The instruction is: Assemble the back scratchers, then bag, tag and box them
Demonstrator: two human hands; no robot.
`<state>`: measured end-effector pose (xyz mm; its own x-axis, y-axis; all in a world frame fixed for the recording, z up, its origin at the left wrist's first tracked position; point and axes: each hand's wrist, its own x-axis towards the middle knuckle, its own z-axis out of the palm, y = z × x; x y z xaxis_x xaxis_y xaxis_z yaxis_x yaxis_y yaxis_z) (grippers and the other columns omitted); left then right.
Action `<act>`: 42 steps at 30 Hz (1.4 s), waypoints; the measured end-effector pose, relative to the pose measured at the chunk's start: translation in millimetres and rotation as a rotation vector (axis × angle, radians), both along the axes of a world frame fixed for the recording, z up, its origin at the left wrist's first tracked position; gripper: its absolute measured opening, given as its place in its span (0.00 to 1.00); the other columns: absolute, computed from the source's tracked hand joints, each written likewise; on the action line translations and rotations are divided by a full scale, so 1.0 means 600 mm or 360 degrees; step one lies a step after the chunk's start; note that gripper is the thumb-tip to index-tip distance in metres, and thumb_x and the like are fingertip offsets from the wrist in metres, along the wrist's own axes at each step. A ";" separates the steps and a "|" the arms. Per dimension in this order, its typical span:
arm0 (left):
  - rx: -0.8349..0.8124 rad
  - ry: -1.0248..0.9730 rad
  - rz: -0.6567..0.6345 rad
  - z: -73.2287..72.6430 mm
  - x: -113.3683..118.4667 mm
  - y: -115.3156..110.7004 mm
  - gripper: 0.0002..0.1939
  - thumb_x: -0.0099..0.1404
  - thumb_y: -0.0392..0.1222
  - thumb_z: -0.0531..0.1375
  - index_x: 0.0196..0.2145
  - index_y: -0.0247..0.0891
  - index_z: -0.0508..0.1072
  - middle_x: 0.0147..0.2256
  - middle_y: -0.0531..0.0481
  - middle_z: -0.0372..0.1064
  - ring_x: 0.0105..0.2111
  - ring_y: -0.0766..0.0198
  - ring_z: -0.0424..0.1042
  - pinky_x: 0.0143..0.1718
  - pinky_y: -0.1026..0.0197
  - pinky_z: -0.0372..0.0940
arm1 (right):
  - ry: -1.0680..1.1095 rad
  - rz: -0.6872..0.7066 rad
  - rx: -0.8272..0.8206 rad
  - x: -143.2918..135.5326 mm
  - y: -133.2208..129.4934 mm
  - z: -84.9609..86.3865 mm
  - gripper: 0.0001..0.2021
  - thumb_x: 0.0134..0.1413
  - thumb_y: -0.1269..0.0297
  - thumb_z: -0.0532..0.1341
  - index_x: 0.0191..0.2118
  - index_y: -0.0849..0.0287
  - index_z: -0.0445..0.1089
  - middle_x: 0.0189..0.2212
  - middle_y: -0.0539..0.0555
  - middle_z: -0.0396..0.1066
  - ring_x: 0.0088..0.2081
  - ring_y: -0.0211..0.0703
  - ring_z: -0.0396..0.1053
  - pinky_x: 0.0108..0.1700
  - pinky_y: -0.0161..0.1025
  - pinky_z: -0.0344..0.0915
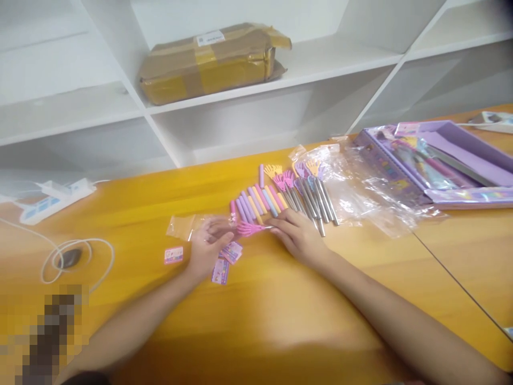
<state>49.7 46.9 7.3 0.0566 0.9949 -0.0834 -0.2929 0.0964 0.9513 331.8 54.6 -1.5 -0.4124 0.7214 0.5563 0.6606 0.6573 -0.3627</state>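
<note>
A pink hand-shaped back scratcher (249, 229) lies level between my two hands. My right hand (297, 235) is closed on its thin metal rod. My left hand (210, 243) has its fingers curled at a clear plastic bag (180, 227), close to the pink head; motion blurs the fingertips. Just beyond are several coloured foam-like tubes (256, 203) in a row. To their right lies a bunch of back scratchers (312, 187) with pink, orange and purple heads and metal rods. Small printed cards (220, 271) lie below my left hand, and another card (173, 255) is further left.
Clear plastic bags (360, 192) spread beside an open purple display box (444, 198) on the right. A white power strip (58, 200) and a coiled cable (108, 256) are at the left. White shelves behind hold a taped cardboard box (228, 72).
</note>
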 end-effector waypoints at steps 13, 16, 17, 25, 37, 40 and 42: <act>-0.0064 0.0084 -0.0074 -0.003 0.003 -0.006 0.17 0.61 0.47 0.76 0.43 0.37 0.80 0.39 0.46 0.83 0.41 0.53 0.85 0.48 0.52 0.81 | 0.0067 -0.0044 0.0013 0.003 0.002 0.004 0.14 0.77 0.62 0.56 0.57 0.55 0.78 0.40 0.56 0.71 0.41 0.45 0.71 0.44 0.44 0.63; -0.0071 0.0090 -0.0072 0.001 0.004 -0.006 0.17 0.61 0.47 0.76 0.43 0.37 0.80 0.39 0.45 0.83 0.41 0.52 0.86 0.47 0.53 0.82 | 0.0086 -0.0021 -0.0003 0.005 0.003 0.004 0.14 0.77 0.61 0.56 0.56 0.54 0.78 0.40 0.56 0.71 0.41 0.44 0.71 0.44 0.44 0.64; -0.0076 0.0079 -0.0063 0.002 0.004 -0.006 0.17 0.61 0.47 0.76 0.43 0.37 0.81 0.39 0.45 0.83 0.41 0.52 0.86 0.47 0.53 0.82 | 0.0082 -0.0009 -0.0001 0.005 0.004 0.004 0.14 0.77 0.61 0.57 0.55 0.54 0.78 0.40 0.56 0.72 0.41 0.44 0.71 0.43 0.44 0.64; -0.0249 -0.0232 -0.0082 0.015 0.014 0.001 0.22 0.55 0.54 0.79 0.39 0.34 0.84 0.37 0.43 0.84 0.40 0.48 0.86 0.50 0.41 0.81 | 0.0104 0.0089 -0.0079 0.008 0.007 0.001 0.14 0.77 0.60 0.57 0.54 0.56 0.78 0.40 0.57 0.73 0.42 0.45 0.72 0.45 0.44 0.64; -0.0386 -0.0272 -0.0357 0.027 0.015 -0.010 0.21 0.62 0.53 0.75 0.40 0.31 0.84 0.41 0.39 0.85 0.43 0.48 0.86 0.51 0.47 0.81 | 0.0176 0.0200 -0.0121 0.007 0.007 -0.006 0.14 0.78 0.59 0.57 0.55 0.57 0.78 0.40 0.56 0.73 0.43 0.44 0.72 0.46 0.44 0.65; -0.0408 -0.0357 -0.0330 0.025 0.013 -0.009 0.19 0.61 0.53 0.76 0.39 0.32 0.83 0.40 0.41 0.85 0.42 0.49 0.85 0.53 0.45 0.80 | 0.0191 0.0218 -0.0093 0.009 0.007 -0.006 0.13 0.77 0.60 0.58 0.55 0.56 0.78 0.40 0.56 0.73 0.44 0.44 0.73 0.46 0.44 0.65; -0.0430 -0.0444 -0.0335 0.025 0.012 -0.008 0.18 0.61 0.53 0.76 0.37 0.33 0.83 0.40 0.42 0.85 0.43 0.51 0.85 0.55 0.44 0.79 | 0.0202 0.0223 -0.0082 0.009 0.007 -0.006 0.13 0.77 0.61 0.58 0.55 0.56 0.78 0.40 0.56 0.73 0.44 0.44 0.73 0.47 0.43 0.66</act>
<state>56.7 41.9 22.0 0.3130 0.9038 -0.2917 -0.4821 0.4158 0.7712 337.4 58.9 -5.4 -0.4399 0.6906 0.5741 0.5107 0.7182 -0.4726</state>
